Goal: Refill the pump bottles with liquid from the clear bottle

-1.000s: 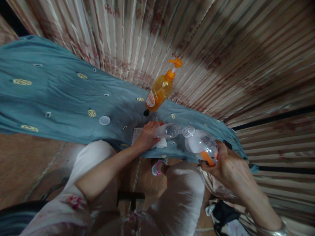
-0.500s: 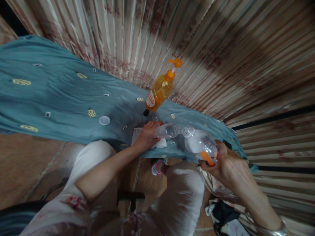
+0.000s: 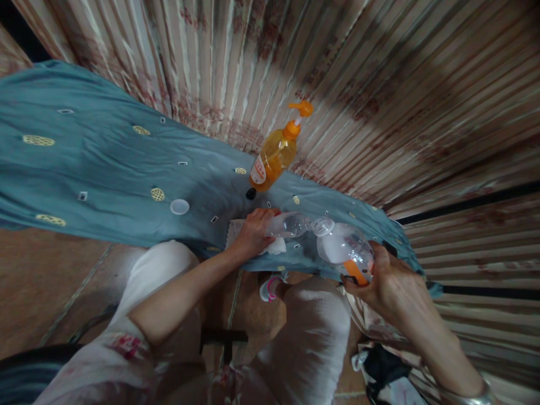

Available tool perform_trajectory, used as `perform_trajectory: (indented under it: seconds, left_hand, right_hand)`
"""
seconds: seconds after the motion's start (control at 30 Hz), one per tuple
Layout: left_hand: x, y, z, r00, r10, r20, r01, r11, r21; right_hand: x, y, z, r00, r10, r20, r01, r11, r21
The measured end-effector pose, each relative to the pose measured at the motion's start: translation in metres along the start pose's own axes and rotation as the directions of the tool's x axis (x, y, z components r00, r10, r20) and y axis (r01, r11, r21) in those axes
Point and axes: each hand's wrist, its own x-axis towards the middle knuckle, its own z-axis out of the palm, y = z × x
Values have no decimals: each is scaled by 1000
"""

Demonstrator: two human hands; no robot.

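My left hand [image 3: 255, 233] is closed around the lower end of a clear plastic bottle [image 3: 291, 224], which leans over to the right. My right hand [image 3: 388, 275] grips a larger clear container [image 3: 343, 247] with an orange patch, tilted so its mouth faces the bottle. The bottle's neck meets the container's mouth; whether one is inside the other I cannot tell. Beneath my left hand lies a white cloth or tissue [image 3: 277, 246]. A pump bottle of orange-yellow liquid [image 3: 274, 154] stands behind, with a small black cap [image 3: 251, 193] at its base.
A round white lid [image 3: 179, 207] lies on the teal patterned tablecloth [image 3: 113, 169] to the left. Behind the table hangs a pleated, floral curtain [image 3: 236, 62]. At the right end, a dark object [image 3: 389, 247] sits just behind my right hand.
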Motion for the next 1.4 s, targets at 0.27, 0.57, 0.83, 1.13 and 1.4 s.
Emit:
perform_trajectory:
  seconds: [0.27, 0.57, 0.83, 1.13, 1.4]
  left_hand:
    - [0, -2, 1, 1000, 6, -1, -6, 1000, 10]
    - [0, -3, 1, 1000, 17, 1, -17, 1000, 0]
    - [0, 0, 0, 1000, 12, 5, -12, 1000, 16]
    - [1, -1, 1, 1000, 15, -6, -15, 999, 35]
    - [1, -2, -1, 1000, 2, 24, -2, 1000, 2]
  right_hand:
    - [-1, 1, 0, 1000, -5, -3, 5, 1000, 0]
    - [-1, 0, 1, 998, 39, 47, -39, 999, -10]
    - [-3, 1, 2, 998, 36, 45, -36, 999, -8]
    - [-3, 2, 1, 999, 16, 33, -15, 1000, -14]
    - [-2, 0, 0, 1000, 0, 21, 0, 1000, -31]
